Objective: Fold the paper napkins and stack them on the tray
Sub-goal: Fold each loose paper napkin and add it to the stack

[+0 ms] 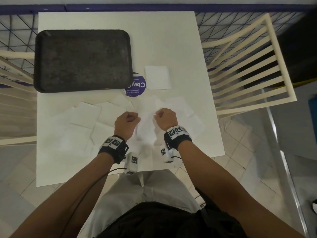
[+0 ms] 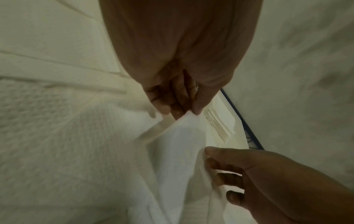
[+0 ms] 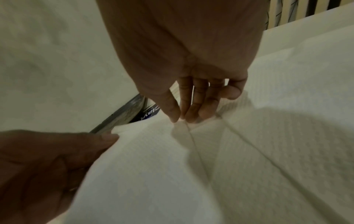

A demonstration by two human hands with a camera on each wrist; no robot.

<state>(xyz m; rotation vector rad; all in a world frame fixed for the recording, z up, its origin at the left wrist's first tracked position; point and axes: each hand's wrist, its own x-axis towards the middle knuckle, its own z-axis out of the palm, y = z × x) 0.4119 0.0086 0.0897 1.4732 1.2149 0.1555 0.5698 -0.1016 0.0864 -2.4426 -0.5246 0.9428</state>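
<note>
The white table (image 1: 180, 40) fills the scene, and on its far left sits the dark tray (image 1: 82, 60), bare, nothing stacked on it. Just right of the tray's near corner lies a round purple sticker (image 1: 137, 87), and beside that one folded napkin (image 1: 157, 78), square and flat. Loose unfolded napkins (image 1: 85, 115) are strewn across the near left of the table. Now the action: one open napkin (image 1: 147, 117) is lifted between the two hands at the near middle, hanging toward the person. The left hand (image 1: 127, 120) pinches its far left corner between thumb and fingertips (image 2: 197, 111); the right hand (image 1: 165, 117) pinches the far right corner, thumb against fingers (image 3: 193, 116). The held edge runs left to right between the two pinches, and that is what the fold turns on: bring that edge toward or away, square to its own line. The sheet looks slack in the middle, though blur makes that hard to confirm. The tray lies far and left of both grips, so the left hand is nearer for the carry.
</note>
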